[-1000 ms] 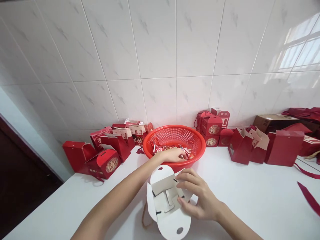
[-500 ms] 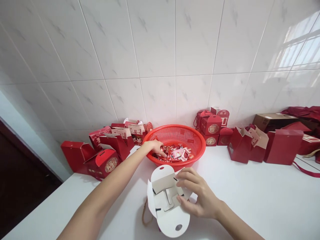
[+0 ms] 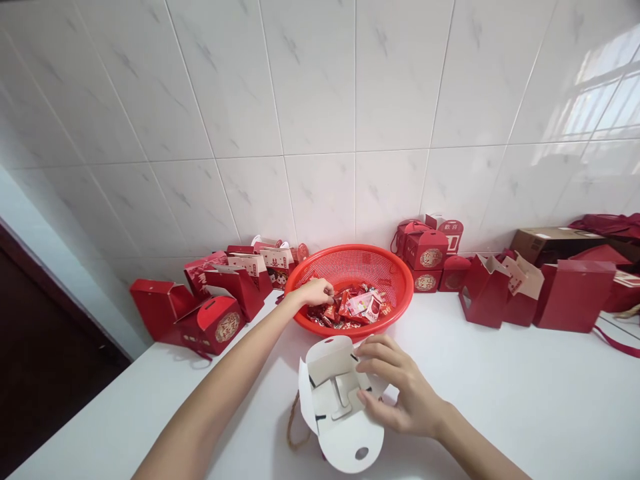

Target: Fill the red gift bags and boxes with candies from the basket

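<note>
My left hand is inside the red plastic basket, just above a heap of wrapped candies. Its fingers are curled together, and whatever they may hold is hidden. In front of the basket stands an opened paper box, white inside, its rounded flaps spread out and its bottom showing. My right hand grips the right side of this box, fingers and thumb at its side flap. A brown twine handle hangs at the box's left side.
Several red gift boxes and bags cluster on the left of the white table. Stacked red boxes stand behind right, then open red bags and a cardboard carton. A tiled wall runs behind.
My left hand has lifted slightly off the candies, its fingers now drawn in. My right hand keeps its hold on the box. The whole view has shifted a little.
</note>
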A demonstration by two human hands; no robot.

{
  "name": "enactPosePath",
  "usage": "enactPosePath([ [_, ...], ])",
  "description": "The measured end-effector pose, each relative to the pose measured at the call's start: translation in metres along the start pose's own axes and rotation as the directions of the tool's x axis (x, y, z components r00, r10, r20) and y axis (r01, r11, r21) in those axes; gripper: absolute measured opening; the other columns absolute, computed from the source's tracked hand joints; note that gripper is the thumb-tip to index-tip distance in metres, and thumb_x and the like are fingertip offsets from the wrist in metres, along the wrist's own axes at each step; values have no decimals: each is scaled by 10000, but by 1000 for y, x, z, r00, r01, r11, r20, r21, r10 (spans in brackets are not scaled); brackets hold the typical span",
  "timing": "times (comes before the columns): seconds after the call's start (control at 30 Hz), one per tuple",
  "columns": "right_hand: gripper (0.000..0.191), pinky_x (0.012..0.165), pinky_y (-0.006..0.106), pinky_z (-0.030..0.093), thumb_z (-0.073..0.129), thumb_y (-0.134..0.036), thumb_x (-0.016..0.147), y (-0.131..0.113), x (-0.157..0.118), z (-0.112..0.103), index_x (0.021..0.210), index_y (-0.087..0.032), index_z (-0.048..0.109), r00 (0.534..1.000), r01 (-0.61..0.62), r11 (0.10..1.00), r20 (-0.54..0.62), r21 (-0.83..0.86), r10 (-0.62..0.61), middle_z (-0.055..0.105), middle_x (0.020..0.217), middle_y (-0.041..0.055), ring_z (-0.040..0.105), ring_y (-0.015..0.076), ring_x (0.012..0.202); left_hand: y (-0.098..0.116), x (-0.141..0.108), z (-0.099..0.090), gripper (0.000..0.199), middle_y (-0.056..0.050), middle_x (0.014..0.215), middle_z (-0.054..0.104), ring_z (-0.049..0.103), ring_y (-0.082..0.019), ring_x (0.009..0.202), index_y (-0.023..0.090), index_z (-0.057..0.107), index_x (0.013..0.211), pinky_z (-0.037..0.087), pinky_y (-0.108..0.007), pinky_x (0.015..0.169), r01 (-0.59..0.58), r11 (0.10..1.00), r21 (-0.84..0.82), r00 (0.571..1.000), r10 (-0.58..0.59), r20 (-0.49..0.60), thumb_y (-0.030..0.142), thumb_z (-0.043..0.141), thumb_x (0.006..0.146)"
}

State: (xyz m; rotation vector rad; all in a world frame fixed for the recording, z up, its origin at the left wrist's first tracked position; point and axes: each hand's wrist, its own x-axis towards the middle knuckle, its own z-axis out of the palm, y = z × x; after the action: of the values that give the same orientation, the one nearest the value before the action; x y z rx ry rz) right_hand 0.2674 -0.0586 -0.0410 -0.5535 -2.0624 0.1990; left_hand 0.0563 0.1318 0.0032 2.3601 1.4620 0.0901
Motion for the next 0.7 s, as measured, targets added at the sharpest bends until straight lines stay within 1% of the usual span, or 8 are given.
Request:
enactPosePath([
  [0.17, 182, 799, 415, 571, 624, -192, 839, 1, -1, 1, 1020, -196, 650, 1000, -11, 1000, 5, -3, 11, 690, 1066, 125, 612, 260, 965, 1, -3, 1, 73, -7, 714, 693, 623, -161, 710, 177, 679, 731, 404, -233, 619, 40, 999, -9, 994, -40, -101, 190, 608, 743],
  [0.3, 193, 791, 412, 568, 634, -189, 826, 1, -1, 1, 1018, -190, 645, 1000, -4, 1000, -3, 6, 4, 687, 1055, 122, 605, 256, 951, 6, -5, 1, 176, -46, 864, 730, 642, -201, 849, 184, 695, 935, 421, -264, 700, 65, 998, 8, 979, -62, -194, 213, 600, 790],
  [0.37, 195, 793, 414, 567, 634, -188, 824, 2, -1, 1, 1019, -188, 644, 1000, -2, 1000, -7, 8, 2, 685, 1055, 122, 602, 256, 952, 8, -6, 0, 201, -61, 881, 732, 637, -214, 870, 182, 689, 977, 420, -278, 711, 76, 997, 21, 976, -70, -207, 268, 604, 817],
  [0.4, 196, 793, 415, 567, 633, -186, 824, 2, -1, 1, 1020, -188, 644, 1000, 0, 1000, -9, 9, 0, 684, 1054, 123, 601, 256, 951, 8, -7, 0, 195, -63, 864, 731, 636, -214, 852, 180, 693, 947, 419, -279, 704, 77, 997, 27, 979, -71, -190, 307, 607, 826],
  [0.47, 196, 789, 416, 567, 632, -183, 825, 2, -1, 1, 1021, -187, 642, 1000, 2, 1000, -13, 9, -2, 683, 1051, 123, 599, 256, 947, 8, -8, 1, 219, -53, 804, 721, 633, -203, 777, 182, 700, 817, 416, -273, 671, 62, 997, 38, 993, -58, -100, 393, 643, 805],
  [0.57, 198, 784, 417, 567, 633, -185, 826, 2, -1, 1, 1024, -189, 641, 1000, 3, 1000, -12, 6, -3, 684, 1054, 123, 598, 256, 940, 7, -9, 1, 309, -16, 708, 689, 607, -187, 672, 195, 682, 687, 401, -261, 607, 15, 998, 56, 995, -20, 96, 486, 777, 642],
  [0.63, 201, 783, 417, 568, 636, -189, 827, 2, -1, 1, 1028, -190, 642, 1000, 1, 1000, -8, 2, -1, 686, 1057, 122, 598, 256, 940, 8, -9, 1, 354, -2, 676, 668, 588, -188, 644, 202, 672, 678, 391, -263, 586, -7, 997, 71, 983, -6, 181, 489, 827, 541],
  [0.7, 201, 783, 416, 568, 637, -193, 828, 2, -1, 2, 1029, -191, 643, 1000, -1, 1000, -4, 0, 1, 687, 1063, 123, 598, 257, 942, 10, -9, 1, 353, -2, 696, 669, 581, -190, 650, 208, 669, 709, 394, -267, 591, -15, 996, 82, 976, -4, 219, 467, 824, 526],
])
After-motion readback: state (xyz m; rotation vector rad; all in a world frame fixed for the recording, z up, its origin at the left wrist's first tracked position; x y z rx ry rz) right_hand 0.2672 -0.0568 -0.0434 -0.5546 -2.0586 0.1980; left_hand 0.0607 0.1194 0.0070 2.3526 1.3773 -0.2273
